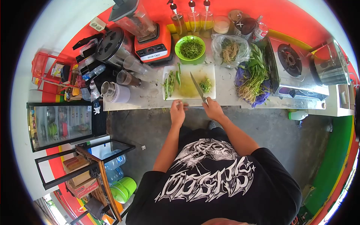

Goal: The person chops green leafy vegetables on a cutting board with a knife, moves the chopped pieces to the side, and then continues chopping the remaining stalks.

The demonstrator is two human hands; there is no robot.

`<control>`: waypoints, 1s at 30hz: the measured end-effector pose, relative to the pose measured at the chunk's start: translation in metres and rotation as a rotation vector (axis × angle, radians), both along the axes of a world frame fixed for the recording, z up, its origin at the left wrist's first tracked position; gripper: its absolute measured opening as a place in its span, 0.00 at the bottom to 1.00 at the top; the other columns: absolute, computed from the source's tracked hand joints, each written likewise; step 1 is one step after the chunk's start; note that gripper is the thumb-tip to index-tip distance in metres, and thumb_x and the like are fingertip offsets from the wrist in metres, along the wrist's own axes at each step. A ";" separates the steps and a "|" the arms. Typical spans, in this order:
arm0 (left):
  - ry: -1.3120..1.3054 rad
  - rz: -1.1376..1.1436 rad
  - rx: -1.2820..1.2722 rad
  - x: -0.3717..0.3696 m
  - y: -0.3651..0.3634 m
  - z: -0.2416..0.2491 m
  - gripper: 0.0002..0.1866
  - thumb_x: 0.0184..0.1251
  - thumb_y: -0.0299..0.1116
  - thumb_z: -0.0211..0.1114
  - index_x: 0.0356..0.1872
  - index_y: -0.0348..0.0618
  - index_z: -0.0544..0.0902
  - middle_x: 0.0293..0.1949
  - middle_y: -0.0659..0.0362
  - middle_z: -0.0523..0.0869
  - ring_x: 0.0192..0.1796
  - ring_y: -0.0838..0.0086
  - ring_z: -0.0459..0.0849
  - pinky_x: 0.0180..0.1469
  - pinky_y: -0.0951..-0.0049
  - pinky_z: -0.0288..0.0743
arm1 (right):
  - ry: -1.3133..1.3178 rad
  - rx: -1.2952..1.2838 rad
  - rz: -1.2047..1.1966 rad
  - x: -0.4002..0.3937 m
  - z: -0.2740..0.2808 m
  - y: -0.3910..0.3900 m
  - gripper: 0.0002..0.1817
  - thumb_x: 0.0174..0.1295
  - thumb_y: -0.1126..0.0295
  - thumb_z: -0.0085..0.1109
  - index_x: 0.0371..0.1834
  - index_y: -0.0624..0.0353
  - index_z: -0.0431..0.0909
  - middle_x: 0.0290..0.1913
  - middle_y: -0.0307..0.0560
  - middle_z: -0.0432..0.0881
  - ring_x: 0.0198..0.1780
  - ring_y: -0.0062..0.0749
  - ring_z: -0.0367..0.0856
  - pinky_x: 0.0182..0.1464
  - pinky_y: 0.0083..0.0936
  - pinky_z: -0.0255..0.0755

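My right hand is closed round the handle of a knife, whose blade points up and left over the white cutting board. Near the board's front edge is my left hand, its fingers curled; whatever they hold, if anything, is too small to make out. Green leafy stems lie on the board's left side, with one long leaf beside them. Chopped greens form a small pile at the right, next to the blade. Behind the board, a green bowl holds finely cut greens.
A red blender and clear cups stand at the left. To the right are a plastic bag of rooted greens, a large bunch of greens on purple plastic, and a gas stove. Pump bottles line the back.
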State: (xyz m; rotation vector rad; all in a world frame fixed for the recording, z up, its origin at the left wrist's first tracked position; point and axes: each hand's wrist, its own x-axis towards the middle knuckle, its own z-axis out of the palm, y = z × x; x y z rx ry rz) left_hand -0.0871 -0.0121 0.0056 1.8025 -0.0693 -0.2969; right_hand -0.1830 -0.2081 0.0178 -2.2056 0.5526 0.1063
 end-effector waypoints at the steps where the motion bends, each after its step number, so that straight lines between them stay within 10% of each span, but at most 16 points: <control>1: 0.120 -0.090 0.026 0.000 -0.005 0.011 0.07 0.80 0.28 0.57 0.49 0.34 0.78 0.40 0.53 0.90 0.38 0.71 0.89 0.41 0.71 0.82 | -0.028 0.008 -0.011 0.001 0.006 0.000 0.18 0.72 0.59 0.56 0.50 0.64 0.71 0.37 0.73 0.85 0.43 0.73 0.83 0.48 0.63 0.74; 11: -0.337 -0.510 0.273 0.055 -0.046 0.019 0.07 0.60 0.25 0.68 0.39 0.38 0.88 0.39 0.48 0.91 0.48 0.53 0.89 0.54 0.60 0.80 | -0.109 -0.074 -0.153 0.031 0.030 0.005 0.17 0.71 0.58 0.57 0.45 0.65 0.75 0.37 0.72 0.85 0.42 0.72 0.83 0.48 0.60 0.75; 30: -0.779 -0.498 0.527 0.061 -0.043 0.012 0.05 0.63 0.31 0.66 0.38 0.48 0.88 0.42 0.59 0.83 0.51 0.57 0.78 0.54 0.55 0.70 | 0.277 -0.369 -0.128 0.049 0.040 0.061 0.16 0.73 0.61 0.52 0.51 0.65 0.72 0.42 0.69 0.87 0.46 0.65 0.88 0.51 0.56 0.79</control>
